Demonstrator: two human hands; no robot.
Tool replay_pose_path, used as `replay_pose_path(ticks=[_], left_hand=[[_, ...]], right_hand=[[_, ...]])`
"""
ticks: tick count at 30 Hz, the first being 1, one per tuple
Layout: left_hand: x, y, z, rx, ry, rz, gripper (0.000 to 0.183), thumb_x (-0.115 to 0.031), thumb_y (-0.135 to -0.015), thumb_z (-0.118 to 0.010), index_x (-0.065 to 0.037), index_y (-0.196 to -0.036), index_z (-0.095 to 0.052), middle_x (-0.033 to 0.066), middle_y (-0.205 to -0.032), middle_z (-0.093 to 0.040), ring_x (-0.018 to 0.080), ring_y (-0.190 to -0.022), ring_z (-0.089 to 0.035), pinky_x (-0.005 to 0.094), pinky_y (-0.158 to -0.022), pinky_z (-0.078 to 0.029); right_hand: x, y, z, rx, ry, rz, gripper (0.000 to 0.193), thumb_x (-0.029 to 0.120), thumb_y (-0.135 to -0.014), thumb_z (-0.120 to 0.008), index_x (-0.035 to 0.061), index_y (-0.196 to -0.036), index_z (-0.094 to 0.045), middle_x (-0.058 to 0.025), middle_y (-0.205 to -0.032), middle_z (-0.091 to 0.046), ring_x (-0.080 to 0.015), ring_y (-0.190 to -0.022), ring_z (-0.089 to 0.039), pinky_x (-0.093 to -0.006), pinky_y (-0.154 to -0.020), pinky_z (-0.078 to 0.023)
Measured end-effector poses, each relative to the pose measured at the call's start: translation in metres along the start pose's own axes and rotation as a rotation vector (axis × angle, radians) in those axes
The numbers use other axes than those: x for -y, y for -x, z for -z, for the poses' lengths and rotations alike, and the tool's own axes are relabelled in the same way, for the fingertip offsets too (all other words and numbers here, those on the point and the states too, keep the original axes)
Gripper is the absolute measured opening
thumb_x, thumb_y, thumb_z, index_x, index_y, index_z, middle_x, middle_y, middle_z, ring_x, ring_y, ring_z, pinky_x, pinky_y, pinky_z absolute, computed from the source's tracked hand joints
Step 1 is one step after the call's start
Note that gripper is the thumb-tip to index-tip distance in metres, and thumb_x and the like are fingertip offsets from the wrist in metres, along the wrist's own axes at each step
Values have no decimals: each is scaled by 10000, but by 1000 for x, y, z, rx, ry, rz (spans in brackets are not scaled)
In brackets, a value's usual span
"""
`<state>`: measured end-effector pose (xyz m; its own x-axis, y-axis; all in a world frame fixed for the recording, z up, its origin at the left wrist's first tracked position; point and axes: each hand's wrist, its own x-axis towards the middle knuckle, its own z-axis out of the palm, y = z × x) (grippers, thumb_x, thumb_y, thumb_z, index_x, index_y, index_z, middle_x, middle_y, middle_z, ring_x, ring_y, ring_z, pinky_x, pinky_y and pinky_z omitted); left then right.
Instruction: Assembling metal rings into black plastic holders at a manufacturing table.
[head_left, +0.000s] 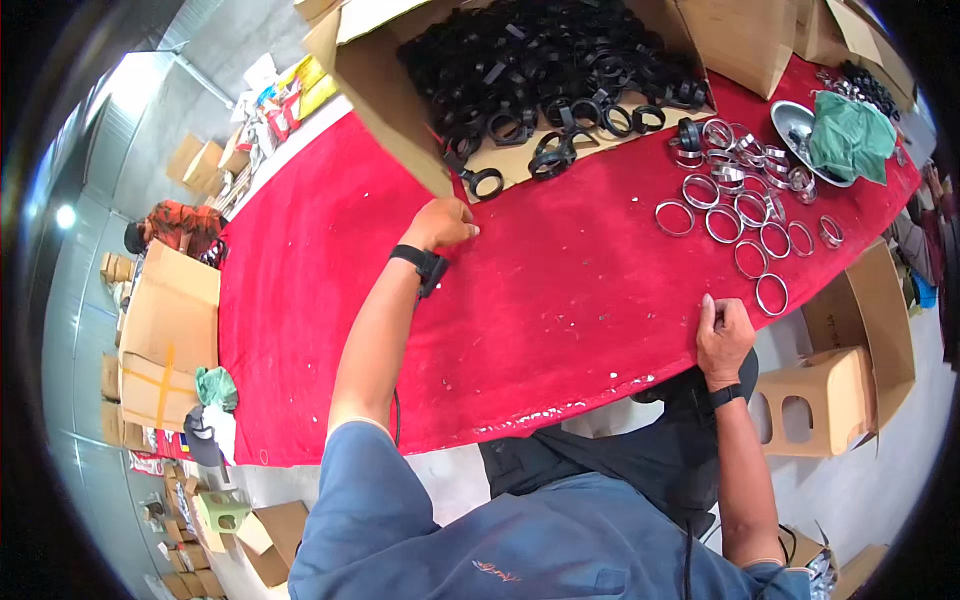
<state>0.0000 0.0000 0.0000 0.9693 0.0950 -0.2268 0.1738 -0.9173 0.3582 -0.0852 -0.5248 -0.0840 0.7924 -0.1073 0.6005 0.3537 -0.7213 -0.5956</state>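
My left hand [443,223] is closed on the red-covered table [540,310], just in front of the open carton [385,110]. Inside that carton lies a heap of black ring-shaped clamps [540,70]; one black clamp [486,183] sits at its near edge, close to my left fingers. At the table's near right edge my right hand [725,340] is curled into a fist with the thumb on top. Whatever either hand may hold is hidden by the fingers. Beyond my right hand several shiny metal rings [724,223] are spread, the nearest one [771,294] a short way from my thumb.
A metal dish [788,116] with a green plastic bag [850,138] stands at the far right. Cartons [840,400] are on the floor right of my legs. At the left are a large carton [170,330], a dark cap [203,437] and another person [180,228].
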Motion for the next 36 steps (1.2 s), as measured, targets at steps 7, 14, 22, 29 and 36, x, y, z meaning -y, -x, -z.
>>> replay_pose_path(ticks=[7,14,22,29,36], left_hand=[[-85,-51,-29,-643,-25,-345,427,-290,-926,-818,-50,-1275,-763,258,-1177,-770,443,-1131,-729,509,-995,-561],[-130,-41,-56,-477,77,-170,328,-316,-951,-787,-24,-1098,-764,279,-1062,-764,490,-1049,-720,533,-926,-562],[-136,131,-75,-396,150,-396,221,-101,-945,-772,-34,-1157,-773,210,-1079,-762,389,-1008,-742,449,-865,-573],[-151,204,-99,-137,485,-71,304,-160,-1071,-683,-34,-1347,-702,121,-1011,-778,173,-840,-761,368,-752,-620],[-116,238,-116,-233,594,169,601,-135,-1028,-715,-4,-1575,-503,214,-1328,-732,157,-845,-755,319,-729,-637]], right_hand=[[9,-2,1,-9,-17,17,245,163,-970,-802,53,-817,-644,-111,-750,-638,-294,-638,-639,-412,-598,-500],[3,-2,7,-28,-5,14,239,173,-965,-799,65,-816,-648,-114,-744,-639,-313,-650,-642,-428,-603,-498],[21,-69,-6,240,-57,176,233,194,-938,-798,57,-1087,-682,-180,-1040,-711,-400,-899,-701,-501,-749,-558],[-4,-149,-85,690,375,769,660,110,-884,-762,58,-1517,-579,-222,-1538,-576,-417,-1385,-566,-459,-1181,-470],[39,-156,-80,869,264,741,587,168,-909,-774,3,-1450,-617,-209,-1244,-740,-353,-1143,-709,-467,-1043,-534]])
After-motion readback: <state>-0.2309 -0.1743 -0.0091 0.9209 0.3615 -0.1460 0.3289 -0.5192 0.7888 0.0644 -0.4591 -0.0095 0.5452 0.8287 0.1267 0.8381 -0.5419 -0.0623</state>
